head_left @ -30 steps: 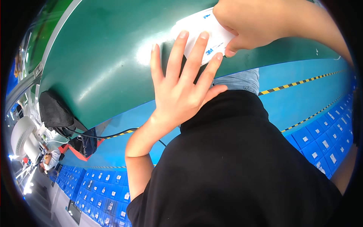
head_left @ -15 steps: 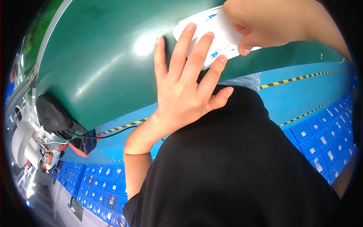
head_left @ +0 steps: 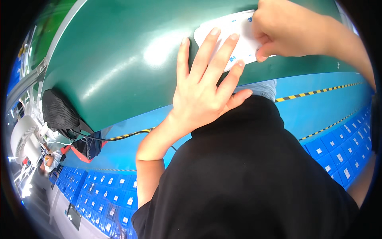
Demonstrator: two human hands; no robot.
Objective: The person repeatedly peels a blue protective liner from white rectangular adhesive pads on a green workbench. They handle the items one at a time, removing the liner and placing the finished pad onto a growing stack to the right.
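A flat white piece (head_left: 244,44) with rounded corners and small blue printed marks lies on the green table (head_left: 131,85), close to its near edge. My left hand (head_left: 203,93) is open, its fingers spread; several fingertips rest on the left part of the piece and the thumb points right. On the right part sits my right hand (head_left: 280,32), fingers curled into a fist with the thumb tucked against them. Whatever those fingers pinch, if anything, is hidden beneath the hand.
A black mesh-covered object (head_left: 59,113) with a cable stands at the table's left end, near a white fan (head_left: 24,137). Blue bins (head_left: 107,189) line the floor behind me, past yellow-black tape (head_left: 314,93). Another person (head_left: 49,161) is at far left.
The whole view has shifted, so the table, the piece and both hands appear slightly lower and further right. My right hand sits a little further right along the piece; my left hand stays spread on it.
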